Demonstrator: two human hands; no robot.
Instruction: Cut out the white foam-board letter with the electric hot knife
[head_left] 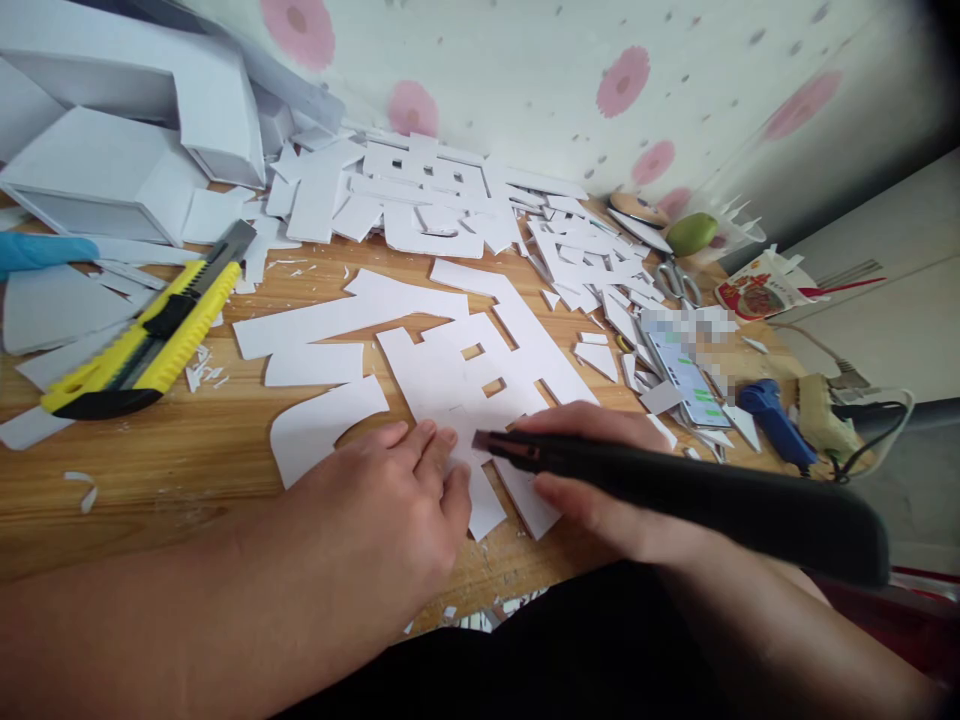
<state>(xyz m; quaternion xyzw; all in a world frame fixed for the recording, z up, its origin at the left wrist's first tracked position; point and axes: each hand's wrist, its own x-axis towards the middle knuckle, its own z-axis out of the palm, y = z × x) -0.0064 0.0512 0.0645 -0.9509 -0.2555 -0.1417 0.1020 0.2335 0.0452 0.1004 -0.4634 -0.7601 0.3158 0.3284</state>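
My right hand (pixel 600 475) grips a black utility knife (pixel 675 480), its blade tip at the surface of a white foam board cutout (pixel 442 375). The cutout lies flat and has small square windows and slots. My left hand (pixel 412 480) presses down on the cutout's near left part, fingers lying on it and holding nothing. A curved white piece (pixel 322 425) lies just left of those fingers, partly hidden by my hand. Farther off is a long branching white piece (pixel 352 310).
At left lies a yellow and black utility knife (pixel 150 330), beside white box-like shapes (pixel 112 165). White scraps and cutouts (pixel 427 190) pile along the wall. To the right are scissors (pixel 679 283), a phone (pixel 686 365), a blue tool (pixel 776 420) with cables and a paper food carton (pixel 761 290).
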